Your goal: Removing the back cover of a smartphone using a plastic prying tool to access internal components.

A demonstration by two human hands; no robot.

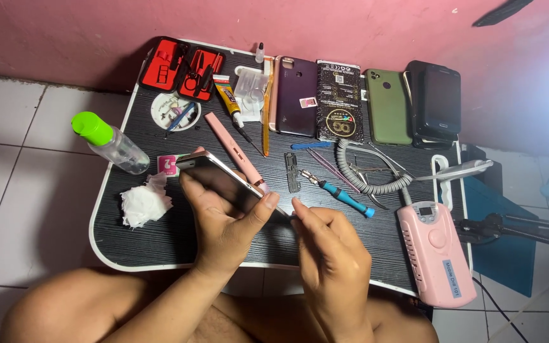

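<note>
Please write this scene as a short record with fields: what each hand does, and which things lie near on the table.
Left hand: left hand holds a smartphone tilted above the table.
Right hand: right hand pinches at the phone's lower corner; whether it holds a tool, cannot tell.
Surface: small black table over a white tiled floor.
Near left: crumpled tissue, clear bottle with green cap.
Near right: blue-handled screwdriver, pink device with coiled cord.
Back row: red tool case, purple phone, green phone.
</note>
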